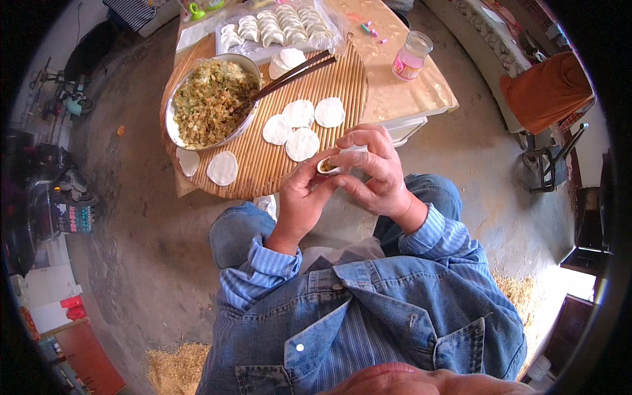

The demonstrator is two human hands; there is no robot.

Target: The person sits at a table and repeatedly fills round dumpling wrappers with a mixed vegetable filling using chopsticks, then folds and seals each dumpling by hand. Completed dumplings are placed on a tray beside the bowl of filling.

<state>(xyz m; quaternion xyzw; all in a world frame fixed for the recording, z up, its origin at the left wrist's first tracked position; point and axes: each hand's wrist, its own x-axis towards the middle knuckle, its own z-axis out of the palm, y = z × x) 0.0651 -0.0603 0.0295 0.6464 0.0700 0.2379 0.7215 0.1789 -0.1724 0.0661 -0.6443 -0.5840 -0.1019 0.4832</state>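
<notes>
Between both hands, just past the near right edge of the round slatted board (pixel 266 170), is a dumpling wrapper (pixel 323 167) with filling showing in its open end. My left hand (pixel 308 190) grips its left side; my right hand (pixel 373 170) pinches its right side with curled fingers. Several round dough wrappers (pixel 302 144) lie on the board, and a small stack of wrappers (pixel 287 61) sits farther back. At the board's left stands a bowl of chopped filling (pixel 210 103), with dark chopsticks (pixel 296 76) leaning across its rim.
Behind the board, rows of folded dumplings (pixel 276 25) rest on a plastic-covered tray. A glass jar (pixel 412 55) with a pink label stands on the table (pixel 390 101) at the right. Small coloured pieces lie near it. A stool (pixel 550 168) is on the floor at far right.
</notes>
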